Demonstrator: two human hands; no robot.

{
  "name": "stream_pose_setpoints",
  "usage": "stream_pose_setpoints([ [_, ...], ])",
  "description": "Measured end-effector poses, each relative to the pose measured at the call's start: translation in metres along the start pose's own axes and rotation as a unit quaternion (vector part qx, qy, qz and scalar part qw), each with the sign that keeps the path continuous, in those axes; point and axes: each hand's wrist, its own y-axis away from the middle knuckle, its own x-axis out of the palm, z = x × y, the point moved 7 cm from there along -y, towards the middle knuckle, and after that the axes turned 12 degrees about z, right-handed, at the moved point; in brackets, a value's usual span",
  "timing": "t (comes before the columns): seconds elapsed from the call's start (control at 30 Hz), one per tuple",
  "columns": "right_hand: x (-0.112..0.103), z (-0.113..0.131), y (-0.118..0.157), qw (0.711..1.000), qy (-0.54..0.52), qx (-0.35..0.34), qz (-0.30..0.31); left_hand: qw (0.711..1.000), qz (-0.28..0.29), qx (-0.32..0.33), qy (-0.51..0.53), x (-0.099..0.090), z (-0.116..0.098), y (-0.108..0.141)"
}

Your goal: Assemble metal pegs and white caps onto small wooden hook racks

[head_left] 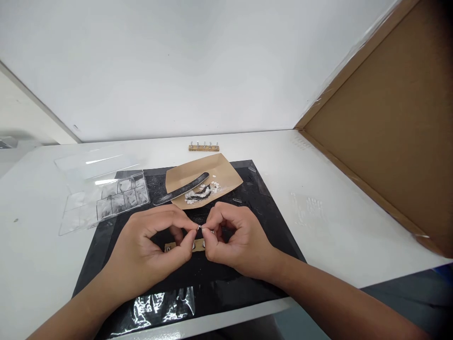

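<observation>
So I've got both hands out over the black mat (pixel 276 241), and my left hand (pixel 138 250) and right hand (pixel 240 241) are each pinching the same tiny piece (pixel 199 227), thumb to forefinger. It's honestly too small to make out, maybe something silvery. It's sitting just above a tan strip (pixel 198 245), partly hidden by my fingers. Past that, a dark curved file (pixel 182 189) lies across the edge of a brown tray (pixel 201 166) with white bits (pixel 214 185) in it.
</observation>
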Motion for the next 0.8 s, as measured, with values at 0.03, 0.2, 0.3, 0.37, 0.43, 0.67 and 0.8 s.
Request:
stream_pose_setpoints([
  [0.03,0.0000,0.0010,0.0000,1.000,0.005,-0.005,-0.002,1.000,-0.002,0.000,-0.002,-0.0001,-0.0005,0.0003],
  [0.2,0.0010,0.0049,0.0004,0.999,0.034,-0.019,-0.009,1.000,-0.016,0.004,-0.021,-0.0011,-0.0048,0.0023],
  [0.3,0.0014,0.0052,0.0006,0.999,0.042,-0.015,-0.010,0.999,-0.024,0.008,-0.035,-0.0018,-0.0073,0.0025],
  [0.37,0.0019,0.0056,0.0007,0.999,0.044,-0.017,-0.009,0.999,-0.026,0.010,-0.041,-0.0021,-0.0085,0.0020],
  [0.43,0.0026,0.0060,0.0007,0.999,0.045,-0.019,-0.006,0.998,-0.027,0.012,-0.047,-0.0023,-0.0093,0.0015],
  [0.67,0.0020,0.0082,0.0008,0.998,0.051,-0.020,-0.010,0.998,-0.029,0.009,-0.062,-0.0016,-0.0089,0.0007],
  [0.8,0.0021,0.0083,0.0007,0.998,0.052,-0.017,-0.007,0.997,-0.034,0.013,-0.070,-0.0017,-0.0101,0.0004],
])
